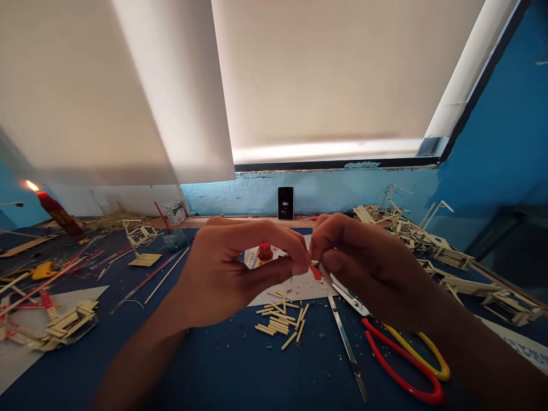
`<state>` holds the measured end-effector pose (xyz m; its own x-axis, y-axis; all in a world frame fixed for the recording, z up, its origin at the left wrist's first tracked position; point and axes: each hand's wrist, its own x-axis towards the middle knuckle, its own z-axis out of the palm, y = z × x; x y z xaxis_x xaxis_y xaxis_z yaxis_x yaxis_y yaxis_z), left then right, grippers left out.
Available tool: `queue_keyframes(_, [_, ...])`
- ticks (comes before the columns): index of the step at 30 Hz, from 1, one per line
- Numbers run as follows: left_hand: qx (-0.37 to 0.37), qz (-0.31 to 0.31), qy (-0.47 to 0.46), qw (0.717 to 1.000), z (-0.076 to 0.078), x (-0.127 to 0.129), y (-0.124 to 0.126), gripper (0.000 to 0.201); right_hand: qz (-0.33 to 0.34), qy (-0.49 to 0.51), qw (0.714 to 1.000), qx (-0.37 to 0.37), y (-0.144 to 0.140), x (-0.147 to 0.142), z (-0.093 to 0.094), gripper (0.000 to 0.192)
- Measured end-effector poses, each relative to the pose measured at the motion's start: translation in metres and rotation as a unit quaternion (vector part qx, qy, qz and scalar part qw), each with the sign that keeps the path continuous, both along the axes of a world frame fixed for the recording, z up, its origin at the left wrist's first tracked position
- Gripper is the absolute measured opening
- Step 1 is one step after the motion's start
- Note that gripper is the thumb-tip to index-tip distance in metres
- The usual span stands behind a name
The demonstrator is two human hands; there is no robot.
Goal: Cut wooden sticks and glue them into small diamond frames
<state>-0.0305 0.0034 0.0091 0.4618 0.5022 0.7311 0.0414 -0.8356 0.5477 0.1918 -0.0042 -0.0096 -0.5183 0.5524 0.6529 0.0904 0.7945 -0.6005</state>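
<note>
While both hands meet over the blue table (222, 365), the left hand (231, 274) and right hand (363, 268) pinch one tiny stick (315, 264) between their fingertips. Cut sticks (280, 322) and scissors (385, 342) lie just below. It looks like fitting work; steady fingers are needed.

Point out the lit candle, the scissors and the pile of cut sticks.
lit candle (57, 214): head view, on its red body.
scissors (406, 365): head view, on the red handle loop.
pile of cut sticks (280, 324): head view, middle of the heap.
</note>
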Motion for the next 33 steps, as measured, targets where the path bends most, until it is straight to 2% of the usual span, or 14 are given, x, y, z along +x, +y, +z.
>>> queue_keyframes(7, [-0.017, -0.002, 0.004, 1.0, 0.0, 0.001, 0.003, 0.019, -0.004, 0.013, 1.0, -0.006, 0.004, 0.002, -0.001, 0.009])
queue_keyframes(16, [-0.016, 0.014, 0.006, 1.0, -0.002, 0.001, 0.01, 0.013, 0.006, 0.041, 0.998, -0.049, 0.009, 0.0, -0.005, 0.012])
queue_keyframes(21, [-0.018, 0.019, -0.001, 1.0, -0.003, 0.0, 0.011, 0.01, -0.01, 0.04, 0.998, -0.047, 0.009, 0.0, -0.005, 0.012])
queue_keyframes(26, [0.01, 0.022, -0.003, 1.0, 0.001, -0.006, 0.007, 0.018, -0.071, 0.054, 0.996, -0.028, 0.02, 0.009, -0.002, 0.018])
queue_keyframes(30, [0.006, 0.044, -0.003, 0.999, 0.006, -0.008, 0.004, 0.024, -0.139, 0.063, 0.988, -0.002, 0.044, 0.027, -0.003, 0.019])
queue_keyframes(33, [-0.015, 0.066, -0.017, 0.998, 0.006, -0.008, 0.002, 0.023, -0.163, 0.045, 0.986, -0.005, 0.065, 0.04, -0.006, 0.023])
